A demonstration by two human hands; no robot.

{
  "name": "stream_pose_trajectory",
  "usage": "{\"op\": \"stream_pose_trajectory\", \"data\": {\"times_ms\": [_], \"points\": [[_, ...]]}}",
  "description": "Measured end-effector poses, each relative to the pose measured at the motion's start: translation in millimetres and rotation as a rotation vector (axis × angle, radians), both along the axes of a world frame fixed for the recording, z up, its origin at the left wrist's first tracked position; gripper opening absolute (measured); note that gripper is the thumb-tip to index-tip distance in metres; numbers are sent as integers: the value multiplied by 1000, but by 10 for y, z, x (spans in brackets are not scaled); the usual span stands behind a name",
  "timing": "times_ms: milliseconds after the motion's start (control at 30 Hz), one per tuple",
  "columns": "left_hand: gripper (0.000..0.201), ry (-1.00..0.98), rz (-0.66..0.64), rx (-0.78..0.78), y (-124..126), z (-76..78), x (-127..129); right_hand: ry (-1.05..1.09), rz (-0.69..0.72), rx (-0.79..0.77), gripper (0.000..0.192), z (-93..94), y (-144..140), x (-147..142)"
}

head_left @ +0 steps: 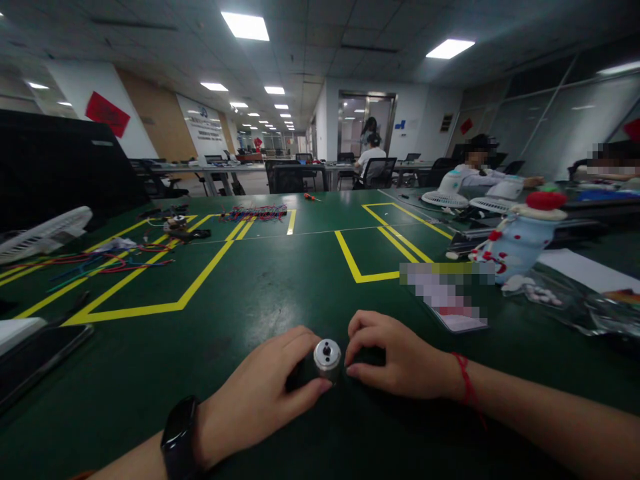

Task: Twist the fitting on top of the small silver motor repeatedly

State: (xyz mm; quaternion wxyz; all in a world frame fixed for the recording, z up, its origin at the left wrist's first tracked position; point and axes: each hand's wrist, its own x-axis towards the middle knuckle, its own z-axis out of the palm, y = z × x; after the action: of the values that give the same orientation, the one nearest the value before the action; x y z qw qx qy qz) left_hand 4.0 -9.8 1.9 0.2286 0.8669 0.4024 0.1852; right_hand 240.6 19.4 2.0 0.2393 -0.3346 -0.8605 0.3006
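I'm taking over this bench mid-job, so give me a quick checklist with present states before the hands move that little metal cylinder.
1. Left hand on the small metal cylinder: ok, fingers wrap its side.
2. Right hand on it: ok, fingertips touch.
3. Cylinder's end cap in view: ok, faces the camera.
4. Green table bare just ahead of the hands: ok.
5. Card apart from right hand: ok.
6. Grip firmness: cannot tell.

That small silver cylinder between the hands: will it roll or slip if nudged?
The metal cylinder looks round and short, so it would probably roll if tipped on its side. Its shiny machined face suggests a slick, rigid, fairly dense part. The left hand and right hand both pinch it on the green mat, which likely adds some grip.
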Motion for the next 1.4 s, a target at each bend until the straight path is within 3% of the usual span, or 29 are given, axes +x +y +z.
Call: {"op": "stream_pose_trajectory", "data": {"times_ms": [233,533,733,900,1100,1233,1400], "points": [[11,12,-4,5,1,-1,7,263,-104,30,7,110,-25,-185],[13,6,-9,15,4,-25,-5,227,-79,50,8,176,-78,-243],[12,3,-5,21,-3,6,7,366,-323,-289,21,-1,121,-96],[13,-1,-7,15,-10,13,-3,382,-345,-390,22,-66,156,-55],[11,-6,-6,10,3,14,-3,256,-311,-269,21,-57,134,-74],[9,1,1,22,8,8,8,32,-72,-46,13,-10,97,-108],[12,-3,-7,23,2,-19,3,193,-63,92,13,138,-56,-214]]}}
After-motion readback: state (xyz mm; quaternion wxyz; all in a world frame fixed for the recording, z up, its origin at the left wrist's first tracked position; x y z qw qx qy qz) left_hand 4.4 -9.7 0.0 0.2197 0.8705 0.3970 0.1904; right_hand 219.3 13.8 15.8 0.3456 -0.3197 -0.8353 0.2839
